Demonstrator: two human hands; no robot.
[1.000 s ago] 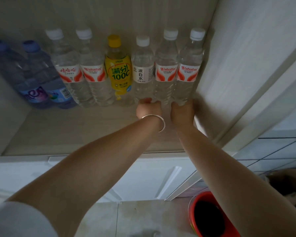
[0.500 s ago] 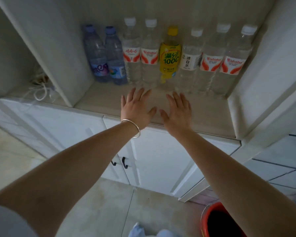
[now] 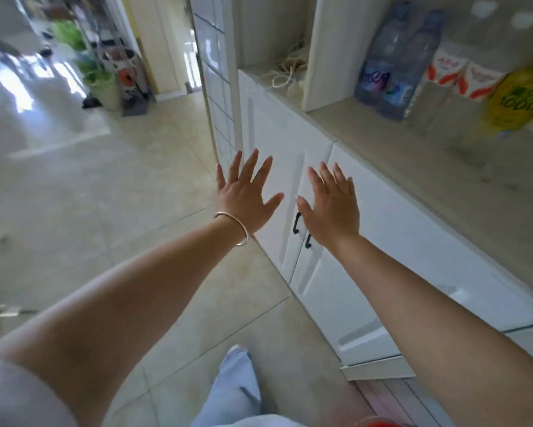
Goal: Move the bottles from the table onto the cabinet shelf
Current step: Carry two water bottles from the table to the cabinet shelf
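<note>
Several bottles stand in a row on the cabinet shelf (image 3: 391,143) at the upper right: two blue-tinted bottles (image 3: 394,60), clear ones with red-and-white labels (image 3: 450,72), and a yellow bottle (image 3: 517,100) at the frame's edge. My left hand (image 3: 245,192), with a bangle on the wrist, and my right hand (image 3: 331,204) are both empty with fingers spread. They hover in front of the white cabinet doors (image 3: 293,167), below and left of the shelf. The table is not in view.
A coiled white cord (image 3: 285,72) lies in the shelf compartment to the left of the bottles. Tiled floor (image 3: 105,195) stretches left toward a doorway, with a bin and plants (image 3: 105,87) at the far end. My leg (image 3: 234,383) shows at the bottom.
Both hands let go of the bottles on the shelf and drew back, fingers spread. The view has swung left, away from the shelf toward the room.
</note>
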